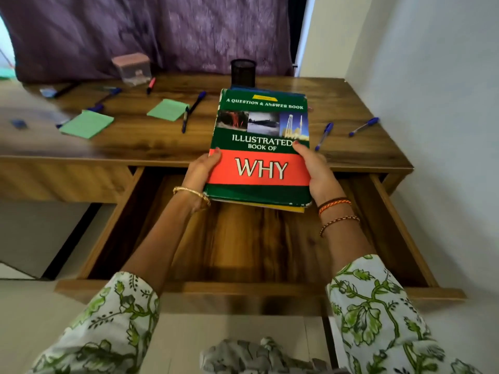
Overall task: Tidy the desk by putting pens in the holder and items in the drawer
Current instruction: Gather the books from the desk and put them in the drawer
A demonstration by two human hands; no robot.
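Books: we see a stack (pixel 260 147) with the green-and-red "WHY" volume on top, held over the desk's front edge and the open drawer (pixel 243 238).
Left hand (pixel 201 168): we see it grasping the stack's 9 o'clock edge, thumb on the cover.
Right hand (pixel 316 171): grasping the 3 o'clock edge, thumb on the cover.
Pen holder (pixel 243 72): black mesh, at 12 o'clock of the stack.
Pens: blue ones (pixel 324 136) lie at 3 o'clock on the desk (pixel 351 152), more at 9 and 10 o'clock.
Notepads: two green pads (pixel 87 124) at 9 o'clock.
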